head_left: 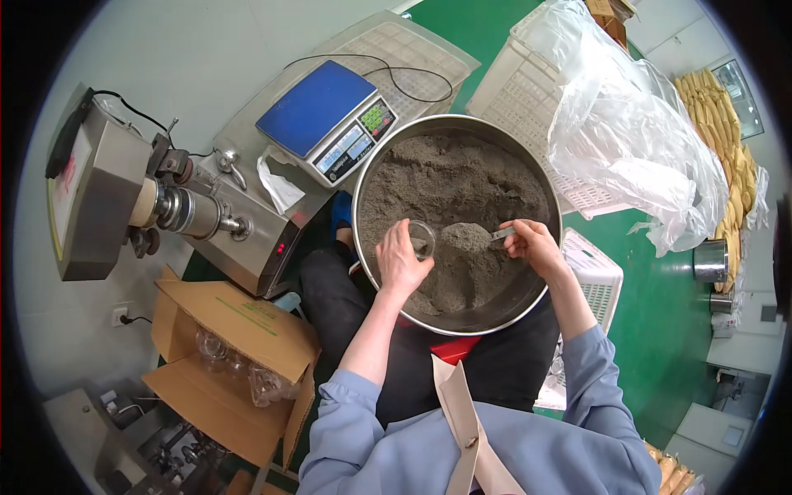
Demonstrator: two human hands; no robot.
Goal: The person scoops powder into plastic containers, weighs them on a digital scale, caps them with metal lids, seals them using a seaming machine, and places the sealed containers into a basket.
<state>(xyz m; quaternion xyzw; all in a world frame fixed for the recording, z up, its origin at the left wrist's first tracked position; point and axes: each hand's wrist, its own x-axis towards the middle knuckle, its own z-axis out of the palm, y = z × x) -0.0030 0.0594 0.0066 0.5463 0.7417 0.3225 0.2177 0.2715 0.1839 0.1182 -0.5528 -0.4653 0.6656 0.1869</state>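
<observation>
A wide round metal basin (360, 198) full of grey-brown powder (462, 165) sits between my legs. Over its left part, my left hand (402, 262) is closed around a clear jar (423, 233) tilted with its round opening showing. My right hand (532, 246), on the basin's right side, grips the short handle of a metal scoop (502, 234). A heap of powder covers the scoop's bowl, close to the jar but apart from it. How much powder is inside the jar I cannot tell.
A digital scale (318, 107) with a blue top stands behind the basin, left of centre. A metal machine (239, 223) is at the left, above an open cardboard box (239, 309) of clear jars. White crates (516, 91) and plastic sheeting (627, 124) are at the right.
</observation>
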